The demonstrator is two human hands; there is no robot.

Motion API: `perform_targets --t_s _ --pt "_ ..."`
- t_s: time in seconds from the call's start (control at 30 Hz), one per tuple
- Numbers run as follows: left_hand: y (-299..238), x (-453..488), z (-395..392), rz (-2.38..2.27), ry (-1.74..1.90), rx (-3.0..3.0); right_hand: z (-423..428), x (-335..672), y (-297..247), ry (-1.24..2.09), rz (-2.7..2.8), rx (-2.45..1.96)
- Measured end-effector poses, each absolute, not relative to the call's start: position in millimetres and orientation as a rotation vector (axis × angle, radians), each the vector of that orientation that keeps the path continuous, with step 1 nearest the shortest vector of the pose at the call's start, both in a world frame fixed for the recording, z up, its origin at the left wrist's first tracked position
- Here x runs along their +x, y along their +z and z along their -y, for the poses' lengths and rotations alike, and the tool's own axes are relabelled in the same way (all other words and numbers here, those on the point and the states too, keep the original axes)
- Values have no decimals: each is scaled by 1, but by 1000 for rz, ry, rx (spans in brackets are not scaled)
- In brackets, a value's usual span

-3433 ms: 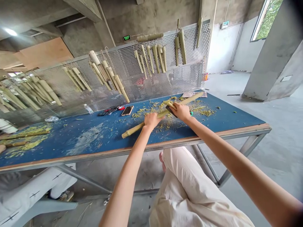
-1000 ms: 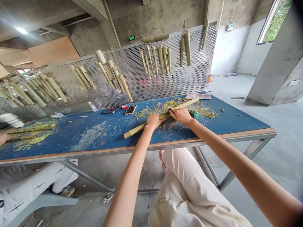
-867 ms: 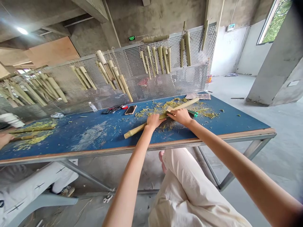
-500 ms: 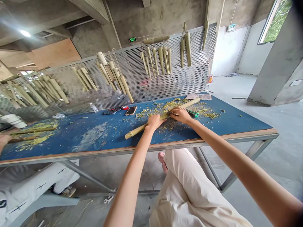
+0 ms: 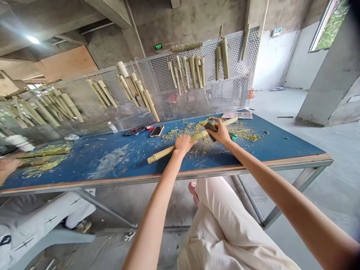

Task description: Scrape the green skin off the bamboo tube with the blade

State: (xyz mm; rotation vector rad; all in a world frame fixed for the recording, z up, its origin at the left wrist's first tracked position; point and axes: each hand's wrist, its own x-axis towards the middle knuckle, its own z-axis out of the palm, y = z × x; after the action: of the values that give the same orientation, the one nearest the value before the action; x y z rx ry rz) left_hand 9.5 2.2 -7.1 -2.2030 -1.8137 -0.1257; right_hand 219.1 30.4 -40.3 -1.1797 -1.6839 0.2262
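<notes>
A long pale green bamboo tube (image 5: 168,149) lies slantwise on the blue worktable (image 5: 118,168), its scraped surface showing yellow-green. My left hand (image 5: 184,145) grips it around the middle and holds it down. My right hand (image 5: 222,132) sits farther along the tube, shut on a dark scraping blade (image 5: 210,131) whose edge is at or just above the bamboo. Yellow-green shavings (image 5: 202,125) are scattered under and around both hands. The hands hide part of the tube.
A phone (image 5: 156,131), red-handled scissors (image 5: 136,131) and a water bottle (image 5: 112,127) lie along the table's far side. A green marker (image 5: 232,136) is near my right hand. Bamboo pieces (image 5: 191,69) hang on a perforated metal screen. A co-worker's hand (image 5: 8,165) works at the table's left end.
My right hand has moved up and away along the tube, and the dark blade now stands tilted higher. My left hand and the tube stay about the same. The view has shifted slightly.
</notes>
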Motion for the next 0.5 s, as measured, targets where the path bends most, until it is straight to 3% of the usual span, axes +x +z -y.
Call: perform_targets --t_s 0.23,0.5 --pt "-10 10 -3 1809 -151 -2210 -15 215 -32 15 1851 -1512" --pt "-10 9 -5 1821 -149 -2249 -11 210 -28 37 1971 -1651"
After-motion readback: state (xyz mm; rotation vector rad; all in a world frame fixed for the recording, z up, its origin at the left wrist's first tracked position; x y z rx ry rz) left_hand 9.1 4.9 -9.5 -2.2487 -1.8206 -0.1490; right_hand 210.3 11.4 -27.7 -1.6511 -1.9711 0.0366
